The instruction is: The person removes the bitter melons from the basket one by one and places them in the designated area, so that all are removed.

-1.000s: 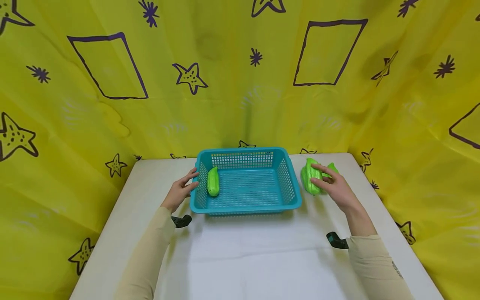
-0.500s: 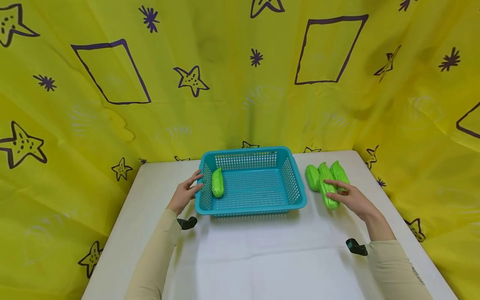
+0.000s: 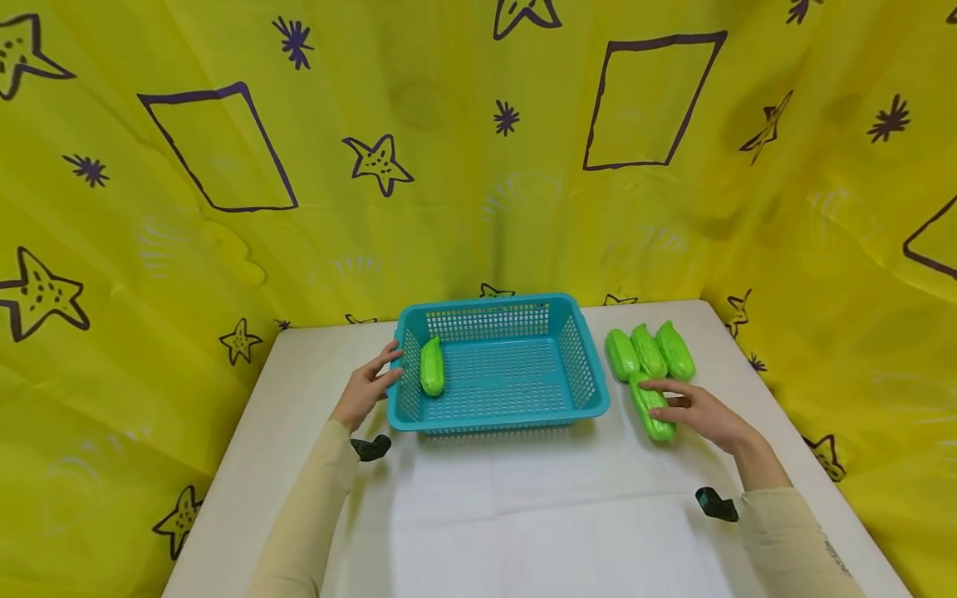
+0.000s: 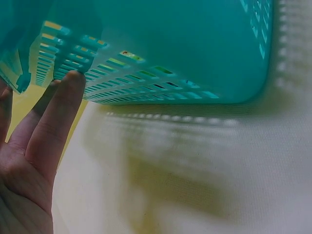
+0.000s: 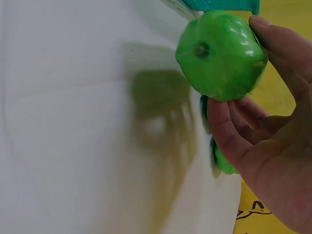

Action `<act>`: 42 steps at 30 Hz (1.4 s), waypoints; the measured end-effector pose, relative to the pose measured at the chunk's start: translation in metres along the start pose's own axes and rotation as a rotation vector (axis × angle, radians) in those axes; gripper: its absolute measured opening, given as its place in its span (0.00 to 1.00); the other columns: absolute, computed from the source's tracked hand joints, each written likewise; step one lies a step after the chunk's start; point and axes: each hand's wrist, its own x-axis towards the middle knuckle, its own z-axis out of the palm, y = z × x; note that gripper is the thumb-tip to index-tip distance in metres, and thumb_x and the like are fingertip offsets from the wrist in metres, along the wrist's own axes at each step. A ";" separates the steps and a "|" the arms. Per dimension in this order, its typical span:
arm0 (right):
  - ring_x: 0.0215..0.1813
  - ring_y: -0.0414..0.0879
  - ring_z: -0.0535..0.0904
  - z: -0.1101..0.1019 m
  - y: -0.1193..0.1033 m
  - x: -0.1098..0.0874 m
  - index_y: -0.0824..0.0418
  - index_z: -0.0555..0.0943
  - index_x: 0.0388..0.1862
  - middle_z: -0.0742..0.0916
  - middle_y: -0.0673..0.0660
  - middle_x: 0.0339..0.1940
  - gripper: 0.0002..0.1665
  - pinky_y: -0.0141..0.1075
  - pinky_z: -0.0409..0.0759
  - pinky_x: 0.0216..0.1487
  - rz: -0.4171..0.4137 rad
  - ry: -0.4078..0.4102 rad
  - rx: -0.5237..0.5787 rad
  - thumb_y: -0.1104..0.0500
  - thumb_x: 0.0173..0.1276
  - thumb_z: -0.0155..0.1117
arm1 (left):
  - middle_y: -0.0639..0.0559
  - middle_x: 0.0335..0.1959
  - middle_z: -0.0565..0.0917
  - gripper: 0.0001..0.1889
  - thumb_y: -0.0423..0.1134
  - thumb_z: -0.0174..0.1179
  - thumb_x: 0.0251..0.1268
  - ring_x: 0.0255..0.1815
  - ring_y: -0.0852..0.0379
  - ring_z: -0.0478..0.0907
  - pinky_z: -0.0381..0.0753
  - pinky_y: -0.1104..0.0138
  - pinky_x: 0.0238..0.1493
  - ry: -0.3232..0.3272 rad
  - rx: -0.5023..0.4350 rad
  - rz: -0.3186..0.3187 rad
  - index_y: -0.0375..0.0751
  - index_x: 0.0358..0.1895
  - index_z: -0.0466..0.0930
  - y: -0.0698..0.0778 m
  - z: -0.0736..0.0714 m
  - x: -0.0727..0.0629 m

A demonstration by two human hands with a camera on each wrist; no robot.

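In the head view, my right hand (image 3: 703, 415) holds a bright green, ribbed, elongated toy vegetable (image 3: 653, 409) between thumb and fingers. The right wrist view shows its lobed end with a dark spot, above the white cloth. Three more like it, the left (image 3: 622, 355), middle (image 3: 649, 351) and right (image 3: 676, 352) green toys, lie side by side just beyond. My left hand (image 3: 365, 390) touches the left side of a turquoise plastic basket (image 3: 497, 421), its fingers fairly straight against the perforated wall (image 4: 131, 73). One green toy (image 3: 432, 368) lies inside the basket at the left.
A white-covered table (image 3: 523, 515) bears everything. Yellow curtains (image 3: 449, 232) with dark star and frame drawings enclose its back and sides. Dark devices are worn at the left wrist (image 3: 371, 448) and right wrist (image 3: 716, 504).
My right hand has moved right and toward me with the green toy, bringing the three others into view. The left hand stays at the basket. The view has shifted slightly.
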 end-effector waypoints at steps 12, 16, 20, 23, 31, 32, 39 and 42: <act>0.64 0.74 0.66 0.010 0.008 -0.002 0.62 0.74 0.67 0.69 0.71 0.71 0.31 0.66 0.67 0.59 -0.005 -0.026 -0.034 0.52 0.68 0.66 | 0.55 0.79 0.53 0.28 0.39 0.55 0.74 0.75 0.39 0.55 0.70 0.42 0.62 0.006 0.009 -0.008 0.36 0.73 0.63 0.002 -0.002 -0.001; 0.64 0.75 0.66 0.014 0.008 0.001 0.61 0.73 0.69 0.68 0.71 0.71 0.32 0.68 0.66 0.59 -0.001 -0.027 -0.038 0.51 0.69 0.65 | 0.54 0.79 0.52 0.28 0.39 0.55 0.75 0.76 0.39 0.53 0.69 0.42 0.62 0.011 0.009 -0.021 0.36 0.73 0.63 0.004 -0.004 -0.002; 0.65 0.75 0.65 0.013 0.007 0.002 0.61 0.71 0.70 0.68 0.72 0.72 0.32 0.70 0.65 0.59 0.003 -0.018 -0.047 0.51 0.70 0.64 | 0.54 0.79 0.52 0.27 0.39 0.55 0.75 0.76 0.39 0.52 0.69 0.41 0.63 0.007 0.004 -0.018 0.36 0.73 0.63 0.004 -0.003 -0.002; 0.66 0.76 0.63 0.011 0.009 0.002 0.61 0.71 0.70 0.67 0.72 0.72 0.33 0.70 0.63 0.60 0.011 -0.008 -0.043 0.50 0.70 0.64 | 0.54 0.79 0.53 0.28 0.40 0.55 0.74 0.76 0.36 0.52 0.69 0.41 0.63 0.001 0.004 -0.005 0.35 0.73 0.63 0.003 -0.002 -0.001; 0.68 0.77 0.59 0.010 0.017 0.001 0.61 0.69 0.72 0.65 0.71 0.74 0.35 0.71 0.60 0.62 0.024 0.007 -0.016 0.50 0.70 0.64 | 0.53 0.79 0.52 0.28 0.39 0.55 0.75 0.75 0.35 0.53 0.70 0.41 0.62 -0.009 -0.003 0.007 0.35 0.73 0.62 0.002 -0.001 0.000; 0.68 0.78 0.59 0.010 0.017 0.001 0.61 0.69 0.72 0.64 0.71 0.74 0.35 0.71 0.60 0.62 0.022 0.007 -0.014 0.50 0.70 0.64 | 0.54 0.79 0.52 0.28 0.39 0.54 0.75 0.75 0.36 0.54 0.70 0.42 0.62 -0.010 -0.003 0.006 0.35 0.74 0.62 0.002 -0.001 0.000; 0.70 0.78 0.56 0.008 0.021 0.003 0.62 0.68 0.72 0.64 0.71 0.74 0.36 0.70 0.59 0.64 -0.011 0.010 0.003 0.50 0.70 0.64 | 0.55 0.79 0.52 0.28 0.38 0.54 0.75 0.76 0.39 0.53 0.69 0.41 0.63 -0.005 -0.010 -0.011 0.37 0.74 0.62 0.002 -0.002 0.001; 0.70 0.77 0.57 0.008 0.021 0.002 0.62 0.68 0.72 0.64 0.70 0.74 0.36 0.70 0.59 0.64 -0.010 0.014 0.008 0.51 0.70 0.64 | 0.54 0.79 0.52 0.28 0.38 0.54 0.75 0.76 0.39 0.52 0.69 0.41 0.63 -0.004 -0.009 -0.008 0.36 0.74 0.62 0.001 -0.001 0.001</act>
